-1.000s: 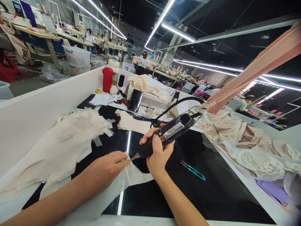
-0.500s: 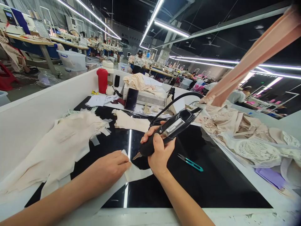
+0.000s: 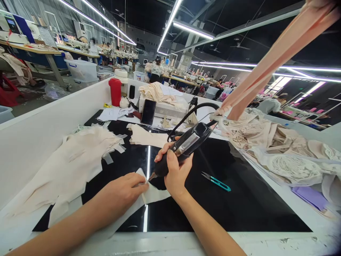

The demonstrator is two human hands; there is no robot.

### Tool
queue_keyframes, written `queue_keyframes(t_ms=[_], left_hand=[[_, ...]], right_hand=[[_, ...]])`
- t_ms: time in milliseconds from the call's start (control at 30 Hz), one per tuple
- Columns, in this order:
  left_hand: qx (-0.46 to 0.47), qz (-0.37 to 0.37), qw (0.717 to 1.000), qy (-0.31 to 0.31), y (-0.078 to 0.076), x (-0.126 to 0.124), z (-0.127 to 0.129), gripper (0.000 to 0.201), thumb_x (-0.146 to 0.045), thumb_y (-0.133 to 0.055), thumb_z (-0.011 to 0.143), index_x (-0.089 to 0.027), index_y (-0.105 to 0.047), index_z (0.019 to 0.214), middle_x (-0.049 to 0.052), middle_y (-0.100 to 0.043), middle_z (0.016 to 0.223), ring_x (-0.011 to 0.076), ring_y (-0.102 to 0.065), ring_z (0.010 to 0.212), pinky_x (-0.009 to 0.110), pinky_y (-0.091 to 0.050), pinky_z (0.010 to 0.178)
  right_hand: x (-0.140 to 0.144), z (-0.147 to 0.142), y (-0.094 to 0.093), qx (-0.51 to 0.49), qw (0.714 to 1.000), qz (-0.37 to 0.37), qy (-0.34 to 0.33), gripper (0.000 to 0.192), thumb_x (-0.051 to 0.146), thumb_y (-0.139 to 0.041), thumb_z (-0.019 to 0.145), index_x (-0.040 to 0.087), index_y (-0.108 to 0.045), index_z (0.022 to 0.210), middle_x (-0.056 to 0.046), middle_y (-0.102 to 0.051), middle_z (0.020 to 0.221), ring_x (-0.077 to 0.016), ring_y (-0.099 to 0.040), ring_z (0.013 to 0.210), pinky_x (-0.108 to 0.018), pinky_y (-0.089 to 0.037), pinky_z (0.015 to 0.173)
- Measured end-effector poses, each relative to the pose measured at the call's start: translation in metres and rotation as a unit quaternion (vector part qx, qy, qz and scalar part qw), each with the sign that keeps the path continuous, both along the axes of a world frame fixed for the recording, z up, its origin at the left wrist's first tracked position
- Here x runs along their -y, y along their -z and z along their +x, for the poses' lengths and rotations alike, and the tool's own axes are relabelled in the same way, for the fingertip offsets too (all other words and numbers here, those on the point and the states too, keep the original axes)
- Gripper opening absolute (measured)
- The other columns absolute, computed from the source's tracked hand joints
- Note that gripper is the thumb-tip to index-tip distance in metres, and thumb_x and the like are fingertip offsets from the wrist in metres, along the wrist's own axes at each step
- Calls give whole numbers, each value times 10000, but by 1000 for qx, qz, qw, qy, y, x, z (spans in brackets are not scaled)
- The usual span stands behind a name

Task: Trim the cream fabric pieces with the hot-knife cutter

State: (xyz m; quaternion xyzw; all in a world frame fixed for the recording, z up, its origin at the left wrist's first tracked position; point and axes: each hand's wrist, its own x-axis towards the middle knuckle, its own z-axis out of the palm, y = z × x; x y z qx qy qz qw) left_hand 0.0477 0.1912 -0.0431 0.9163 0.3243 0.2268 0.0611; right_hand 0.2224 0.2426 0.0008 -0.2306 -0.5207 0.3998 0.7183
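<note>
On the head view, I have the left hand (image 3: 124, 188) pinching a pale fabric piece (image 3: 158, 195) over the near-left part of the black mat (image 3: 226, 213). The right hand (image 3: 177, 174) is wrapped around a black corded tool (image 3: 190, 142) above the mat's middle, its pointed tip (image 3: 152, 176) just beside the left fingertips; I can't tell whether it touches cloth. That closeness worries me most: a slip of the right grip could drive the tip into a finger. A loosening left pinch could let the fabric ruck. The cord (image 3: 191, 108) arches over the mat's far side; a snag there could jerk the tool. Teal snips (image 3: 217, 182) lie on the mat's right half, where a sweeping forearm might knock them.
</note>
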Motion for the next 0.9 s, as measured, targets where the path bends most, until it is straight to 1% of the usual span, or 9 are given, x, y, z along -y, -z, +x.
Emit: queue_keyframes(t_ms=[67, 233, 400, 533, 667, 800, 833, 900], left_hand=[[9, -6, 1000, -5, 2, 1, -1, 428, -15, -385, 976, -212, -638, 1260, 89, -663, 1199, 213, -671, 1068, 316, -598, 894], [14, -21, 1000, -16, 7, 3, -3, 429, -63, -380, 1013, -258, -629, 1303, 70, -644, 1243, 208, -656, 1091, 313, -584, 917], [2, -38, 999, -4, 7, 1, -3, 491, -18, -375, 974, -248, -614, 1336, 82, -637, 1253, 225, -649, 1126, 348, -580, 956], [-16, -51, 999, -5, 7, 1, -4, 469, -24, -385, 989, -239, -601, 1346, 90, -624, 1280, 238, -635, 1161, 373, -575, 977], [-25, -31, 999, -5, 4, 1, -6, 447, -11, -383, 983, -227, -617, 1296, 88, -638, 1263, 245, -637, 1154, 374, -576, 965], [-25, 11, 1000, 8, -2, 2, -3, 432, 21, -357, 974, -191, -615, 1249, 96, -646, 1241, 235, -641, 1116, 450, -526, 1065], [-21, 16, 1000, 9, -3, 2, 0, 406, 16, -366, 980, -179, -612, 1237, 101, -647, 1229, 234, -641, 1106, 443, -535, 1051], [-13, 12, 1000, 7, -4, 3, 7, 358, 10, -390, 985, -169, -608, 1206, 98, -653, 1188, 229, -644, 1074, 384, -580, 955]], right_hand=[[1, 2, -1, 3, 1000, -7, -1, 348, 313, -667, 935, 290, -442, 1199, 64, -608, 834, -99, -591, 552, -270, -503, 556], [6, 9, -3, -5, 1000, -4, 6, 371, 334, -698, 916, 289, -463, 1201, 53, -619, 855, -111, -614, 581, -291, -529, 581], [9, 12, 2, -2, 1000, 3, -5, 348, 306, -685, 937, 289, -475, 1215, 56, -623, 856, -105, -615, 593, -284, -530, 585], [9, 12, 1, -4, 1000, 3, -11, 300, 282, -674, 949, 289, -499, 1193, 58, -630, 865, -99, -625, 601, -275, -528, 582], [11, 18, -6, -20, 1000, 5, -2, 322, 303, -703, 928, 283, -517, 1190, 60, -637, 847, -98, -622, 591, -276, -536, 579], [16, 30, -9, -19, 1000, 5, 16, 340, 315, -726, 907, 280, -530, 1183, 59, -644, 838, -102, -621, 585, -278, -537, 567], [18, 33, -9, -17, 1000, 1, 20, 350, 313, -729, 903, 282, -530, 1189, 58, -646, 841, -104, -626, 593, -278, -540, 569], [22, 39, -8, -12, 999, -9, 30, 356, 305, -731, 900, 288, -533, 1195, 56, -648, 849, -106, -635, 608, -279, -546, 579]])
